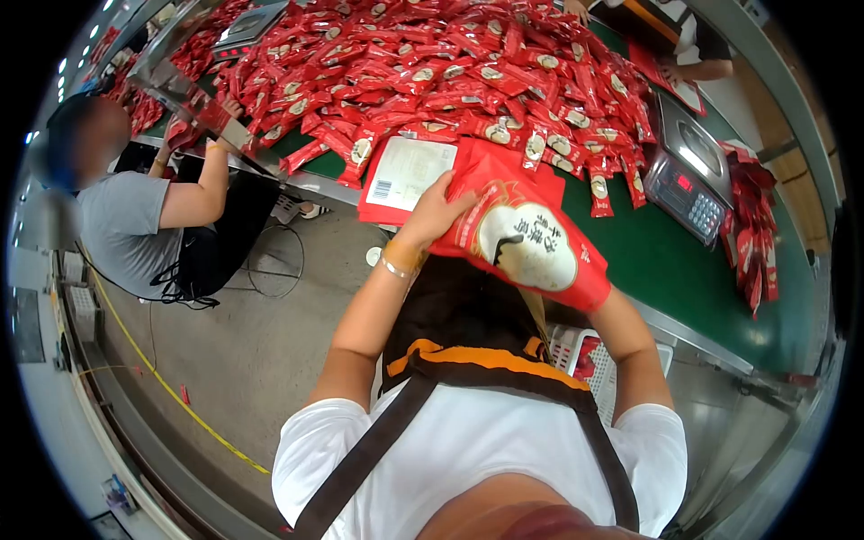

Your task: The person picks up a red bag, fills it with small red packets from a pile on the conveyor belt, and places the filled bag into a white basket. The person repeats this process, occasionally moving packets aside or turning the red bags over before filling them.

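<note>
My left hand [436,212] is closed on the edge of a large red printed pouch [531,241], its thumb lying across the front. A cream oval with dark lettering shows on the pouch, which tilts in front of my apron. My right hand is hidden behind or inside the pouch's lower right end; only the right forearm [630,337] shows. Under and beside my left hand lie flat red pouches [414,171], the top one with a white panel and barcode. Beyond them, many small red sachets [432,76] are heaped on the green table [670,270].
A digital scale [688,171] with a lit red display stands at the right, beside hanging strips of red packets [750,234]. A white basket [571,351] is below the table edge. A co-worker [135,216] sits at left; another person's arm [697,70] reaches in at top right.
</note>
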A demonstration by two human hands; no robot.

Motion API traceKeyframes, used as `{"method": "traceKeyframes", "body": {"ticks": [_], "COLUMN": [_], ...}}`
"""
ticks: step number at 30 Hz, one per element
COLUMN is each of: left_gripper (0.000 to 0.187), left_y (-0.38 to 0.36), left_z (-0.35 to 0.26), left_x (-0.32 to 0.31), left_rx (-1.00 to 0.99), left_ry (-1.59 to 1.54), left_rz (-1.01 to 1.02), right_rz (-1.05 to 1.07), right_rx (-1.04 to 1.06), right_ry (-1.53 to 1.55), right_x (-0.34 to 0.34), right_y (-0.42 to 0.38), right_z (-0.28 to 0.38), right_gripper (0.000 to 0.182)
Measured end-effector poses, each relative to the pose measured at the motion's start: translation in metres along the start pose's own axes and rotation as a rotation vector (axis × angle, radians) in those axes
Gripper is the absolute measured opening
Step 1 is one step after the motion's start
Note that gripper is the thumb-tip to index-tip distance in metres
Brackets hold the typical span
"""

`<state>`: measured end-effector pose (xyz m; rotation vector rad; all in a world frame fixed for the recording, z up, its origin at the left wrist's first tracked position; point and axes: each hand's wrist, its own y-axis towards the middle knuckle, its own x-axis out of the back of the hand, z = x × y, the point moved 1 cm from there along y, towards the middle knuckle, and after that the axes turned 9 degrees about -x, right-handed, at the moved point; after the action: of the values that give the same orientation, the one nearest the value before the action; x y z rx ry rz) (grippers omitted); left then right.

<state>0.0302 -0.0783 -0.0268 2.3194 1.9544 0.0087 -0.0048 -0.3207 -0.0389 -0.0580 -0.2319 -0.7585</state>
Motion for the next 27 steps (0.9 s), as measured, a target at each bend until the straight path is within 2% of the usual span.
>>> {"method": "traceKeyframes", "body": {"ticks": [1,2,4,6,8,9,10,12,13,14,16,22,27], "left_gripper": [0.067,0.067,0.066,0.064,0.062,0.060,0.060,0.060,0.060,0.060,0.062,0.062,0.063], "left_y": [0.011,0.019,0.033,0.031,0.024,0.026,0.025,0.028,0.031,0.034,0.039,0.039,0.039], "left_z": [-0.010,-0.012,-0.013,-0.007,-0.013,-0.009,-0.003,0.007,0.013,0.017,0.021,0.021,0.024], "left_x": [0.000,0.001,0.004,-0.003,-0.017,-0.022,-0.026,-0.038,-0.039,-0.040,-0.040,-0.042,-0.044], "left_rx": [-0.027,-0.037,-0.052,-0.076,-0.481,-0.488,-0.481,-0.552,-0.466,-0.477,-0.431,-0.416,-0.427], "left_ry": [0.038,0.039,0.545,0.625,1.256,1.157,1.147,1.288,1.268,1.261,1.249,1.335,1.371], "left_rz": [0.026,0.017,-0.062,-0.131,-0.186,-0.059,-0.037,0.127,0.199,0.213,0.146,0.213,0.192], "right_rz": [-0.101,-0.240,-0.157,-0.140,-0.157,-0.172,-0.180,-0.190,-0.191,-0.196,-0.202,-0.223,-0.226], "right_rx": [0.143,0.280,0.090,0.006,-0.044,-0.073,-0.100,-0.136,-0.147,-0.156,-0.165,-0.163,-0.184], "right_ry": [-0.563,-0.970,-1.060,-1.059,-0.818,-0.683,-0.587,-0.415,-0.379,-0.343,-0.288,-0.220,-0.174], "right_x": [0.007,0.013,0.022,0.026,0.027,0.030,0.034,0.036,0.037,0.038,0.036,0.035,0.040], "right_y": [0.010,0.019,0.039,0.052,0.055,0.055,0.055,0.051,0.050,0.049,0.048,0.055,0.041], "right_z": [0.007,0.015,0.032,0.028,0.020,0.015,0.009,0.001,-0.002,-0.006,-0.011,-0.020,-0.021], "right_gripper": [0.053,0.056,0.055,0.055,0.055,0.055,0.055,0.055,0.054,0.054,0.054,0.054,0.053]}}
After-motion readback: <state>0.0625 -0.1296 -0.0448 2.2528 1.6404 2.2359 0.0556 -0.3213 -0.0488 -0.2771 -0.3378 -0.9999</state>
